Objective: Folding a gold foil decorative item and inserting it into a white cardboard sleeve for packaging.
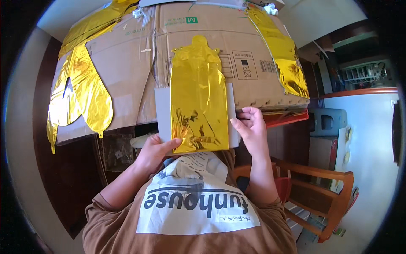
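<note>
Head view: we've got a gold foil sheet (198,89) lying on a pale board (163,108), dead centre. At its 7 o'clock our left hand (154,151) pinches foil and board, thumb on top. At 4 our right hand (253,132) curls loosely by the board's edge; can't tell if it's gripping. Cardboard (131,65) spreads toward 12, with a foil piece (95,95) at 9, foil strip (281,51) at 2.

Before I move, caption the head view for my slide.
The left hand holds gold foil against a pale board; the right hand is at the board's right edge, cardboard beyond.
</note>
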{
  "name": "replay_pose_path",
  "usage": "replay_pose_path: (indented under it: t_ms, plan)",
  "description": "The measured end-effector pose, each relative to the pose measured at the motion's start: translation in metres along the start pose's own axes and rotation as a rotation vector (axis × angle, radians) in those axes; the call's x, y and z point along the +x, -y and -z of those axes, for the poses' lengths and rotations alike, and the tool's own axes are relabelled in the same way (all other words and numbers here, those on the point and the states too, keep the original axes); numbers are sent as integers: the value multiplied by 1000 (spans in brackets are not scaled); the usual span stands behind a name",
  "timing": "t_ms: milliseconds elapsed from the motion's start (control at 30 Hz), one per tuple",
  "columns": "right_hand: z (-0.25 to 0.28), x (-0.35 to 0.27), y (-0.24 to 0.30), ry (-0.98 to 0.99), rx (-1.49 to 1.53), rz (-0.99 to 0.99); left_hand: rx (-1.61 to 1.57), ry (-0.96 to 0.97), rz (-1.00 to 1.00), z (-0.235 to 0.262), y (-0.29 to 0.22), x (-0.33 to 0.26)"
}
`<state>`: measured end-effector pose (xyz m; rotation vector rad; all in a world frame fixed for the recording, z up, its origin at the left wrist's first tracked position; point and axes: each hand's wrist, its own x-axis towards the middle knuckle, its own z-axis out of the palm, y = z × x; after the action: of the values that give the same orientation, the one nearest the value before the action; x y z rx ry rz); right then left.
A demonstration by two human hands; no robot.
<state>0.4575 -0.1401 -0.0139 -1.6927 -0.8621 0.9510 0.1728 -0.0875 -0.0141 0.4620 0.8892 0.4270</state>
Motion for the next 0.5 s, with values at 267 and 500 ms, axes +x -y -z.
replay_pose_path:
  t_ms: [267, 500]
  plan:
    - [-5, -5, -1, 186, 454, -127, 229, 156, 114, 37, -15, -1]
    - [-8, -17, -12, 266, 398, -91, 282, 117, -85, 18, -32, 14]
